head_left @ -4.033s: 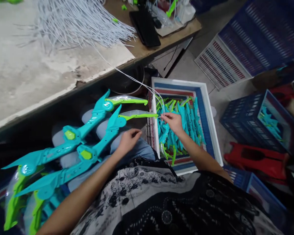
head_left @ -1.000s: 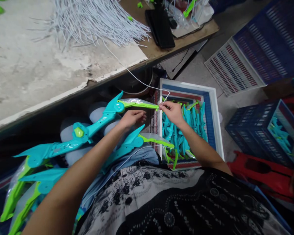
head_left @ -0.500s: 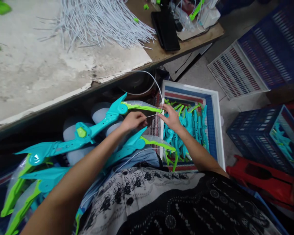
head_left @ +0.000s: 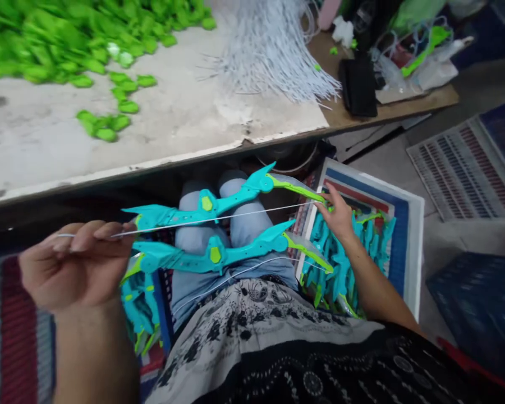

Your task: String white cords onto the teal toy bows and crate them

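Note:
Across my lap lie two toy bows in turquoise and green plastic. The white string (head_left: pixel 244 214) runs taut along the farther toy bow (head_left: pixel 231 203). My left hand (head_left: pixel 82 261), raised at the left, pinches the string between closed fingers. At the right, my right hand (head_left: pixel 339 210) is closed on the green tip of that same bow, where the string meets it. The nearer toy bow (head_left: pixel 193 261) rests on my thighs with its own string slack below it. My left hand hides the far bow's left tip.
On the table (head_left: pixel 185 118) lie a heap of green plastic pieces (head_left: pixel 76 39), a bundle of white strings (head_left: pixel 273 50) and a black wallet-like object (head_left: pixel 358 87). A white-rimmed crate (head_left: pixel 418 252) of bow parts stands at my right. Turquoise parts (head_left: pixel 141 306) sit at my left.
My left hand has moved far to the left, drawing the string out straight along the bow. My right hand stays at the bow's right tip. The view has swung left, showing the green heap.

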`<action>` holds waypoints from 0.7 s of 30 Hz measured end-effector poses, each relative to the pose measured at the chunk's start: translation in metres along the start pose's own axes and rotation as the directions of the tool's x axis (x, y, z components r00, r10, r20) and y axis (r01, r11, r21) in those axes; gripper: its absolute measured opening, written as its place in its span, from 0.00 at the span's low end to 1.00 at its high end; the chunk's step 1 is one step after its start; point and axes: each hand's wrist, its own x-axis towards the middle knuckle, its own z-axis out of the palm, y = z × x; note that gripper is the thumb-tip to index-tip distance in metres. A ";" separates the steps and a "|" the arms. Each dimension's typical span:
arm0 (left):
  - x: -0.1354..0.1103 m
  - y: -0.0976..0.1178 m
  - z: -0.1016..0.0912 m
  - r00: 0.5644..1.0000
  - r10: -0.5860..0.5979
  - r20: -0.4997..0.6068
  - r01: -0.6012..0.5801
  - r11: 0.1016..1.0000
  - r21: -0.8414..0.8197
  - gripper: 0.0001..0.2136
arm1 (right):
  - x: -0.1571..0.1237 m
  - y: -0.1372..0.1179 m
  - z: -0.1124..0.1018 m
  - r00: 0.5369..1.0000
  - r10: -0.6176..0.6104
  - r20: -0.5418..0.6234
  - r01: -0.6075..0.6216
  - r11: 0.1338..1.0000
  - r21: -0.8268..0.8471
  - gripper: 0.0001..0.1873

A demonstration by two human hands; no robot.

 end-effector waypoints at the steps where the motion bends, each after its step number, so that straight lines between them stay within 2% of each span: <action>1: -0.006 0.005 -0.001 0.996 -0.063 -0.062 0.055 0.991 -0.125 0.23 | 0.002 0.000 0.001 1.000 -0.003 0.000 0.003 1.000 -0.023 0.33; 3: -0.015 0.010 -0.003 0.970 -0.192 -0.146 0.120 0.909 -0.400 0.11 | 0.005 0.002 0.000 1.000 -0.010 -0.004 0.010 0.998 -0.064 0.33; 4: -0.018 0.009 -0.003 0.963 -0.223 -0.153 0.123 0.864 -0.488 0.07 | 0.007 0.002 -0.002 1.000 -0.019 0.000 0.019 0.996 -0.086 0.32; 7: -0.029 -0.001 0.004 0.969 -0.228 -0.093 0.129 0.791 -0.599 0.06 | 0.017 -0.009 -0.006 0.995 -0.094 0.020 0.097 0.980 -0.174 0.29; 9: -0.037 -0.009 0.018 0.966 -0.259 0.002 0.213 0.792 -0.572 0.08 | 0.025 -0.036 -0.002 0.983 -0.185 -0.018 0.178 0.963 -0.204 0.25; 11: -0.043 -0.013 0.038 0.952 -0.289 0.101 0.295 0.782 -0.550 0.11 | 0.031 -0.081 0.015 0.947 -0.316 -0.053 0.305 0.940 -0.152 0.20; 12: -0.046 -0.013 0.047 0.944 -0.291 0.154 0.327 0.768 -0.550 0.13 | 0.032 -0.109 0.029 0.916 -0.398 -0.044 0.393 0.914 -0.098 0.18; 13: -0.048 -0.013 0.056 0.937 -0.284 0.206 0.351 0.751 -0.560 0.14 | 0.031 -0.138 0.046 0.865 -0.502 0.013 0.502 0.864 -0.030 0.16; 14: -0.049 -0.010 0.064 0.927 -0.274 0.256 0.374 0.726 -0.576 0.15 | 0.029 -0.168 0.066 0.780 -0.617 0.108 0.617 0.786 0.039 0.16; 15: -0.049 -0.007 0.070 0.914 -0.266 0.305 0.401 0.697 -0.595 0.14 | 0.026 -0.196 0.086 0.674 -0.711 0.199 0.710 0.698 0.090 0.17; 16: -0.049 -0.003 0.075 0.900 -0.260 0.349 0.429 0.663 -0.614 0.13 | 0.023 -0.222 0.106 0.584 -0.758 0.290 0.767 0.633 0.111 0.19; 17: -0.049 0.001 0.077 0.888 -0.253 0.385 0.453 0.624 -0.637 0.12 | 0.020 -0.244 0.125 0.526 -0.761 0.381 0.794 0.599 0.100 0.20; 18: -0.049 0.005 0.078 0.879 -0.241 0.412 0.471 0.583 -0.662 0.12 | 0.018 -0.262 0.140 0.484 -0.743 0.462 0.811 0.580 0.082 0.21; 19: -0.048 0.009 0.078 0.875 -0.227 0.427 0.478 0.543 -0.690 0.12 | 0.018 -0.275 0.151 0.463 -0.709 0.532 0.815 0.576 0.058 0.22; 21: -0.047 0.013 0.074 0.889 -0.197 0.414 0.454 0.494 -0.741 0.12 | 0.026 -0.287 0.161 0.442 -0.649 0.619 0.809 0.587 0.038 0.24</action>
